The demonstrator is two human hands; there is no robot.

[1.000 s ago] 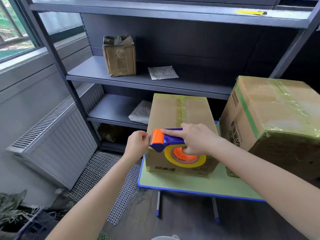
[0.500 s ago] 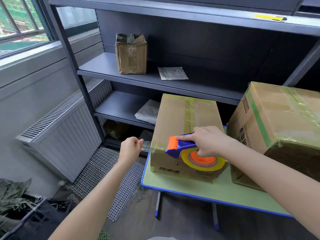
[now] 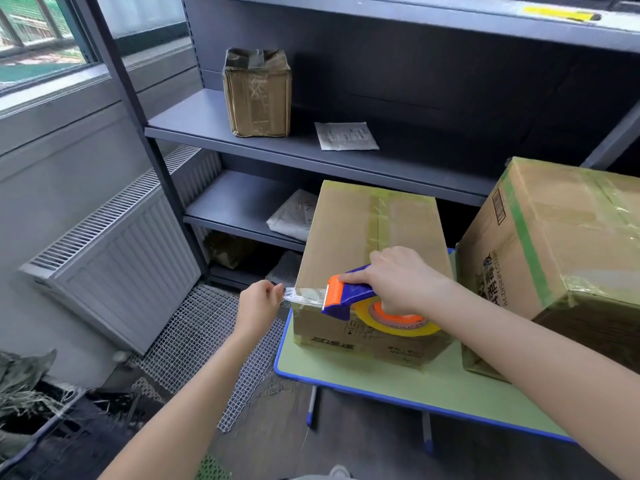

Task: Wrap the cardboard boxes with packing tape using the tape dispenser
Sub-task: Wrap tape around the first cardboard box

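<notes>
A taped cardboard box [image 3: 346, 233] stands on a small green table [image 3: 363, 372]. My right hand [image 3: 401, 278] grips the blue and orange tape dispenser [image 3: 346, 296], held against the box's near left corner; its yellow tape roll [image 3: 398, 323] lies against the box's front face. My left hand [image 3: 259, 303], just left of the box, pinches the free end of a clear tape strip [image 3: 304, 295] stretched from the dispenser's blade. A larger taped box [image 3: 561, 251] stands on the table to the right.
Grey metal shelving [image 3: 311, 150] stands behind the table, holding a small taped box [image 3: 258, 91], a paper sheet [image 3: 346, 136] and a plastic packet [image 3: 294, 220]. A white radiator [image 3: 117, 258] runs along the left wall under a window. Wire mesh [image 3: 207, 341] lies on the floor.
My left hand has drawn away to the left, pulling out a strip of tape. The dispenser in my right hand has stayed at the box's near left corner.
</notes>
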